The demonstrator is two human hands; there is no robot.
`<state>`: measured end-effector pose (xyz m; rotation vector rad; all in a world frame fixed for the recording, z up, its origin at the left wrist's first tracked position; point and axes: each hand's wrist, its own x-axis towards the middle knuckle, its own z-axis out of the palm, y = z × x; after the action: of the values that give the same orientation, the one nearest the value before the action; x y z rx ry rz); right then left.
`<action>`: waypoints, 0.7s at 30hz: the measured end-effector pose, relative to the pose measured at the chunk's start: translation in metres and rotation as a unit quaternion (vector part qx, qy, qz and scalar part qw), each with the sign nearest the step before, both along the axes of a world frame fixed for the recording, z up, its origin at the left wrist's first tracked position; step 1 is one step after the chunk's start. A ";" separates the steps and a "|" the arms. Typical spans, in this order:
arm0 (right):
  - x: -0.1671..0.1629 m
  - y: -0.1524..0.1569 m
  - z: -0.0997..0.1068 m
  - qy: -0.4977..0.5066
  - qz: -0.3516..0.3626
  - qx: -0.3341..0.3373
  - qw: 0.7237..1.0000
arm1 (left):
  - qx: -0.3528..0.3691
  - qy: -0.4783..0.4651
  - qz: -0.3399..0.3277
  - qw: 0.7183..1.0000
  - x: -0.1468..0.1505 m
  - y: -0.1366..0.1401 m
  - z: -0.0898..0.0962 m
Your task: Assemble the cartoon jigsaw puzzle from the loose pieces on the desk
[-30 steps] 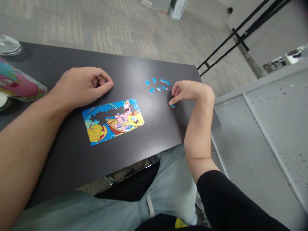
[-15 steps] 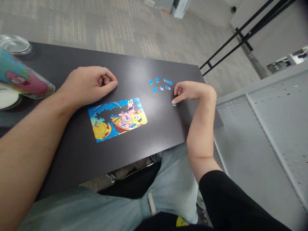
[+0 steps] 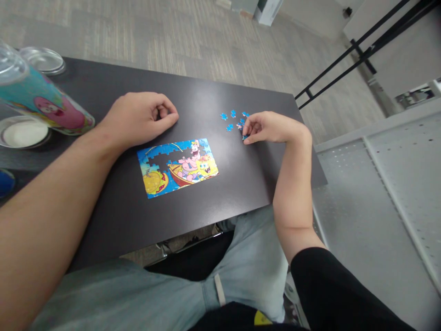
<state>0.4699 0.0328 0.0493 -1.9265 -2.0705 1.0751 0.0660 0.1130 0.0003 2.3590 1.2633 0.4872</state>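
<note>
A partly assembled jigsaw puzzle point(image 3: 201, 180) lies in the middle of the dark table, with a cartoon boat, a yellow figure and a burger on it. A gap runs through its upper middle. Behind its left corner rests my left hand point(image 3: 146, 115), fingers curled and thumb against the index finger, nothing seen in it. At the right, my right hand point(image 3: 265, 127) pinches a small blue puzzle piece point(image 3: 245, 137) between thumb and fingertips, low over the table. Several loose puzzle pieces point(image 3: 229, 128) lie just left of it, mostly blue; my fingers partly cover some.
On the left stands a tilted-looking cartoon-printed canister point(image 3: 57, 108) with a clear top. Around it are a round clear lid point(image 3: 44, 60), a dish with white contents point(image 3: 25, 133) and a blue round object point(image 3: 6, 182). The table point(image 3: 206, 209) ends at my lap; a grey perforated panel point(image 3: 365, 197) borders its right.
My right hand has moved away from me and slightly left, bringing its puzzle piece up to the loose pieces. My left hand stays put. The whole view has shifted a little.
</note>
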 end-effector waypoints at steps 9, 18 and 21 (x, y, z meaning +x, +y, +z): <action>-0.024 -0.003 -0.003 0.119 0.038 0.037 0.992 | -0.015 -0.031 0.004 0.999 0.000 -0.007 0.000; -0.139 -0.021 -0.019 0.262 0.109 0.040 0.958 | 0.008 -0.067 -0.022 0.997 0.003 0.003 -0.021; -0.161 -0.025 -0.028 0.268 0.123 0.042 0.955 | 0.032 -0.069 -0.027 0.997 0.004 0.002 -0.022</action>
<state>0.3086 0.0081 0.0217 -1.1754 -2.0162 1.3464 0.0704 0.1155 -0.0221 2.3597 1.1350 0.6694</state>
